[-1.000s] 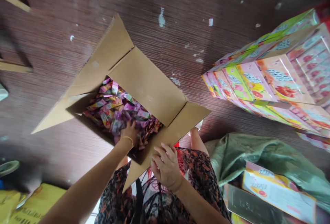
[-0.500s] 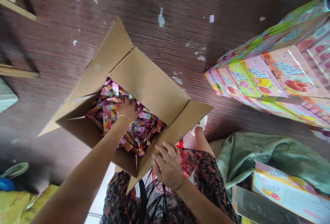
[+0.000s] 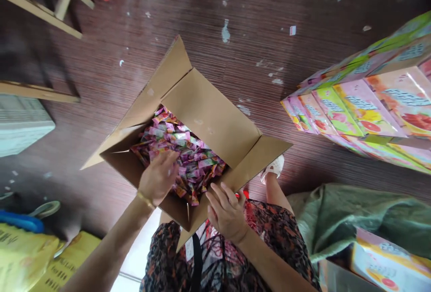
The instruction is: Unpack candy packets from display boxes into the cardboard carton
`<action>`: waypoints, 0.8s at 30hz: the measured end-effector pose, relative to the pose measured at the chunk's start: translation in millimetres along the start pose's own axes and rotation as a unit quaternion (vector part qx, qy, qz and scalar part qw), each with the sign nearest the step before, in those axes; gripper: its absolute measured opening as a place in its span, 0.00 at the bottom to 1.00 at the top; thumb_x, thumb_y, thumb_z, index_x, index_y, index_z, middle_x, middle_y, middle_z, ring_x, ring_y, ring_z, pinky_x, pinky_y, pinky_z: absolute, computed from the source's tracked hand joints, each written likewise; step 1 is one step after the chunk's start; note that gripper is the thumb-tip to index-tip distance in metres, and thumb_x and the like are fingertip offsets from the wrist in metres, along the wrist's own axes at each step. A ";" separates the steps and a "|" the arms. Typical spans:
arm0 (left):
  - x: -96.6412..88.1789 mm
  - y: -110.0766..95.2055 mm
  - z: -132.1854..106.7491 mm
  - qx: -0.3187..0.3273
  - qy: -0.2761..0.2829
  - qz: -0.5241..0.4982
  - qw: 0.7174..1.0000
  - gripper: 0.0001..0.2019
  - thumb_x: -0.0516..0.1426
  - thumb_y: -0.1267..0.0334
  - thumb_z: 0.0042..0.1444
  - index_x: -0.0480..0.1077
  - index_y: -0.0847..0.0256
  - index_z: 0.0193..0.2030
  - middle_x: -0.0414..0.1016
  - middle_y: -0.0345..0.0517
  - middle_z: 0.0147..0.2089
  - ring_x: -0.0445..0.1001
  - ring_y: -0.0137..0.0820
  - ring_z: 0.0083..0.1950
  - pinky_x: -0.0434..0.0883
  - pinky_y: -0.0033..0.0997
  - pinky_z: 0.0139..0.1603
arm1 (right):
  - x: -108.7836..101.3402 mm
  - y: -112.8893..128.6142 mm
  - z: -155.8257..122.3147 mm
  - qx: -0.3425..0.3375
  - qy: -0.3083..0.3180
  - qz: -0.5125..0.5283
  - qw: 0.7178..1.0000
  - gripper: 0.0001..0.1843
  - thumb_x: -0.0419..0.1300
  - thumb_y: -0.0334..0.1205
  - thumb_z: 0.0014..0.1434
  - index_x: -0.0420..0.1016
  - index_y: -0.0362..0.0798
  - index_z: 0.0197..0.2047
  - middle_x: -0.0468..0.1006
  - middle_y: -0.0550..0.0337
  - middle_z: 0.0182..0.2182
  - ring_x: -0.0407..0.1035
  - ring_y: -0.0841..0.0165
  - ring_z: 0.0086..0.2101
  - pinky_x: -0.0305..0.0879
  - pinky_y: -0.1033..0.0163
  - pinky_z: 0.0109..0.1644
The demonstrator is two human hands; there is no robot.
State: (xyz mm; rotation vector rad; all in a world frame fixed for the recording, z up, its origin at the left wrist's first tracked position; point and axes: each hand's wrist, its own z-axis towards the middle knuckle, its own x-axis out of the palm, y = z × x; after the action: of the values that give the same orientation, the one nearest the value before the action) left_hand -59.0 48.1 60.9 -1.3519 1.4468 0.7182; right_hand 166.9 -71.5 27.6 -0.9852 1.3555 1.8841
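An open cardboard box (image 3: 205, 112) stands on the floor in front of my knees, filled with several small pink, purple and green sachets (image 3: 188, 157). My left hand (image 3: 158, 177), with a thin gold bangle at the wrist, is palm down inside the box near its near wall. Its fingers are curled down into the pile of sachets. My right hand (image 3: 226, 211) lies on the near flap of the box (image 3: 256, 157), fingers stretched out flat on the cardboard and slightly apart.
Stacks of pink and green printed cartons (image 3: 357, 112) stand at the right. Below them are a green sack (image 3: 350, 215) and another carton (image 3: 387, 265). Yellow bags (image 3: 23, 251) lie at lower left. A white crate (image 3: 20, 124) and wooden furniture legs (image 3: 43, 9) are at the left.
My left hand has drawn back from the middle of the sachet pile toward the box's near wall. My right hand has stayed on the flap. The view has shifted slightly.
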 end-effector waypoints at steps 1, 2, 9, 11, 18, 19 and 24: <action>-1.4 8.1 -15.8 -0.010 -0.080 0.009 0.997 0.19 0.50 0.58 0.67 0.74 0.60 0.58 0.72 0.56 0.57 0.69 0.43 0.62 0.67 0.43 0.65 | -0.2 0.3 -0.3 0.002 0.003 -0.003 1.000 0.15 0.53 0.42 0.65 0.79 0.50 0.47 0.80 0.57 0.51 0.64 0.61 0.55 0.34 0.46 0.70; 0.9 15.6 -29.3 -0.028 -0.147 0.027 0.988 0.19 0.50 0.58 0.68 0.75 0.62 0.57 0.71 0.59 0.56 0.66 0.45 0.64 0.63 0.48 0.68 | -0.5 0.7 -0.1 0.003 0.006 -0.005 1.000 0.14 0.53 0.42 0.64 0.79 0.51 0.47 0.80 0.57 0.51 0.64 0.61 0.55 0.35 0.46 0.70; 85.7 22.2 28.4 -0.015 -0.179 -0.005 0.984 0.24 0.46 0.53 0.68 0.69 0.55 0.65 0.55 0.60 0.70 0.46 0.55 0.75 0.42 0.65 0.72 | -3.6 1.0 2.1 0.005 0.006 -0.007 1.000 0.15 0.53 0.41 0.64 0.79 0.50 0.47 0.81 0.56 0.50 0.63 0.61 0.56 0.40 0.49 0.68; 113.7 16.7 67.4 -0.008 -0.172 -0.024 0.985 0.24 0.46 0.51 0.67 0.71 0.56 0.63 0.55 0.61 0.70 0.48 0.54 0.74 0.43 0.63 0.72 | -2.7 2.5 4.0 0.004 0.012 -0.014 1.000 0.15 0.53 0.43 0.65 0.79 0.51 0.48 0.80 0.57 0.51 0.61 0.61 0.59 0.37 0.49 0.69; 131.7 24.8 96.8 0.023 -0.222 -0.080 0.972 0.26 0.46 0.50 0.67 0.74 0.67 0.57 0.59 0.70 0.65 0.58 0.55 0.68 0.53 0.64 0.69 | 44.8 10.5 48.1 -0.007 -0.006 -0.045 0.999 0.20 0.51 0.46 0.68 0.75 0.50 0.56 0.70 0.59 0.63 0.42 0.61 0.70 0.35 0.47 0.70; 120.1 27.7 91.1 0.037 -0.229 -0.102 0.967 0.26 0.46 0.50 0.68 0.74 0.68 0.57 0.62 0.70 0.63 0.62 0.52 0.66 0.58 0.61 0.68 | 59.8 8.7 59.1 -0.012 0.000 -0.051 0.999 0.22 0.50 0.47 0.68 0.73 0.49 0.60 0.66 0.58 0.66 0.39 0.62 0.71 0.39 0.48 0.69; 24.1 48.6 57.6 0.099 -0.284 -0.148 0.942 0.14 0.54 0.62 0.64 0.77 0.60 0.52 0.73 0.53 0.54 0.71 0.37 0.56 0.69 0.41 0.62 | 141.0 -14.0 110.5 0.007 0.134 -0.036 0.990 0.32 0.38 0.52 0.72 0.52 0.49 0.73 0.48 0.57 0.73 0.40 0.64 0.71 0.56 0.51 0.60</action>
State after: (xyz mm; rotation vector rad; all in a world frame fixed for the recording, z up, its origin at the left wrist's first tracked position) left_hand -88.0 101.1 9.8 -1.0564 0.8108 0.6718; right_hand 78.6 45.7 -76.2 -1.2999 1.4602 1.7340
